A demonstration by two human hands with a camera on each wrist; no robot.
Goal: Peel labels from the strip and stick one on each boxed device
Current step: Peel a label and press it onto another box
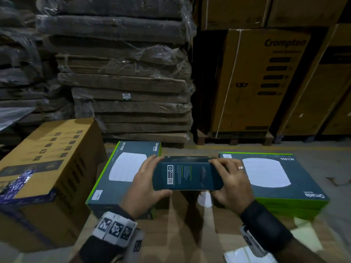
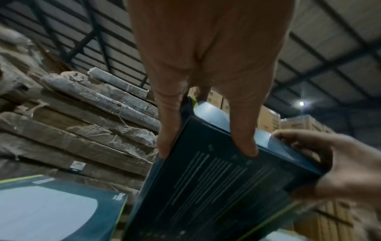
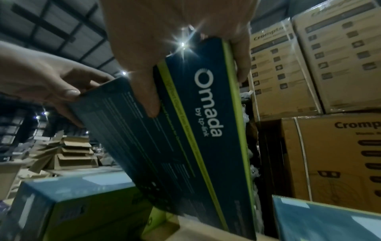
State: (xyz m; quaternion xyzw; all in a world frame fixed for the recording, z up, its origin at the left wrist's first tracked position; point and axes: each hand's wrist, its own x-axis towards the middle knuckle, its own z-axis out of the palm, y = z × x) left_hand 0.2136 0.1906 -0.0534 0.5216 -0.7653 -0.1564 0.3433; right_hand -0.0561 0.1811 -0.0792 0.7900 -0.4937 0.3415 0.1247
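I hold one dark blue Omada boxed device up off the cardboard surface, on edge, its printed side facing me. My left hand grips its left end, fingers over the top and thumb underneath. My right hand grips the right end the same way. The left wrist view shows the held box under my left hand's fingers. In the right wrist view my thumb lies across the held box. A labelled box lies flat at left; a labelled stack stands at right.
A white paper piece lies under the held box and white sheets at the bottom right. A big printed carton stands at left. Behind are wrapped flattened cardboard and Crompton cartons.
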